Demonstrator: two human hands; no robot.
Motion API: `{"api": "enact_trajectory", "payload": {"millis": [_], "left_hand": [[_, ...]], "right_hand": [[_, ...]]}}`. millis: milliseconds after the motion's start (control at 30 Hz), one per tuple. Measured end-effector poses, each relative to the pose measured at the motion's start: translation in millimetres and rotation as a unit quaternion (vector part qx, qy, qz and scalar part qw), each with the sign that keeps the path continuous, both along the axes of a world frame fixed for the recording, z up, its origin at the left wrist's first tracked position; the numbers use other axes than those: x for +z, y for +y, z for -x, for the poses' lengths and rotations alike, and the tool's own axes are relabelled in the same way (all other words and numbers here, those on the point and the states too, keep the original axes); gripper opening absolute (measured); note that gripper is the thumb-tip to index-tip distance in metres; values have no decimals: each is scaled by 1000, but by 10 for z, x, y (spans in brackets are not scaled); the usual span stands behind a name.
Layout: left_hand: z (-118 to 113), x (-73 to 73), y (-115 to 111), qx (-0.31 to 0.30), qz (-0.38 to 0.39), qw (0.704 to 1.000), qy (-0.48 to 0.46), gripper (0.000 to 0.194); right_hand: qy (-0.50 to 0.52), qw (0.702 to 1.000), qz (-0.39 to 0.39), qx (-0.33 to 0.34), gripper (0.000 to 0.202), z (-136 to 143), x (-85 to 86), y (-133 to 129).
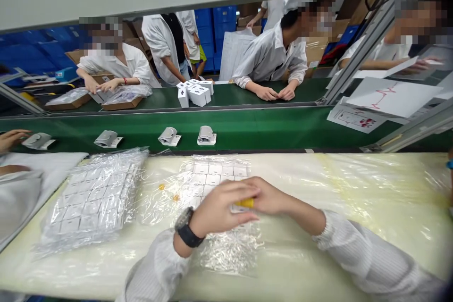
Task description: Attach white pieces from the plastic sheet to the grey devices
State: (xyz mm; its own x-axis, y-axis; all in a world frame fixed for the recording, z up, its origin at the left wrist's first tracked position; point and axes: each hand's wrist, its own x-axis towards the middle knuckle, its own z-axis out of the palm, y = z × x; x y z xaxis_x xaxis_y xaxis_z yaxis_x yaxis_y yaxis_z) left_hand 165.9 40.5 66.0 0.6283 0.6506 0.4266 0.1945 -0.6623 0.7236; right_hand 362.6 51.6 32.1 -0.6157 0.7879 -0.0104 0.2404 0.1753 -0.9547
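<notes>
"Cartons at your left?"

"Yes, bagged white cartons (94, 193) on the film-covered table (297, 259), with four grey cuffs (170, 136) on the green belt (255, 132) beyond."

"Your fingers?"

"My left hand (222, 203) is open, thumb apart, beside a yellow cylindrical piece (245, 203) above a second bag (212, 174). Its long axis runs sideways, left end towards my left palm; my right hand (271, 196) curls round the right end."

"And the room?"

"Blue bins (224, 21), white-coated people (272, 56), then printed sheets (392, 96) far right."
</notes>
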Motion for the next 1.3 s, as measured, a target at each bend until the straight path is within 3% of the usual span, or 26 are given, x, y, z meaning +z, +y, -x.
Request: {"api": "enact_trajectory", "payload": {"millis": [100, 200, 300, 400, 600, 667, 800, 933, 1067, 1300], "left_hand": [[452, 28, 372, 111, 0, 993, 34, 28], [815, -163, 669, 151, 16, 984, 95, 26], [967, -407, 791, 158, 27, 978, 130, 35], [981, -536, 798, 159, 24, 978, 132, 37], [985, -565, 800, 154, 17, 978, 144, 36], [995, -579, 805, 158, 19, 977, 144, 36], [1013, -609, 805, 162, 27, 977, 137, 35], [1026, -626, 813, 160, 28, 979, 123, 34], [1028, -637, 821, 159, 29, 980, 119, 34], [1025, -660, 832, 167, 15, 978, 126, 32]], "right_hand": [[-60, 989, -128, -42, 20, 276, 55, 412], [-116, 966, -229, -25, 24, 543, 21, 818], [-174, 952, -250, 31, 26, 699, -80, 1090], [-189, 947, -252, 69, 26, 737, -131, 1211], [-120, 956, -251, 95, 15, 554, 90, 1161], [-92, 962, -247, 73, 12, 410, 116, 1076], [-99, 950, -294, -44, 14, 100, -76, 848], [-110, 955, -269, -57, 20, -71, -295, 680], [-124, 954, -252, -109, 32, -62, -296, 702], [-201, 945, -244, -80, 38, 84, -271, 868]]}}
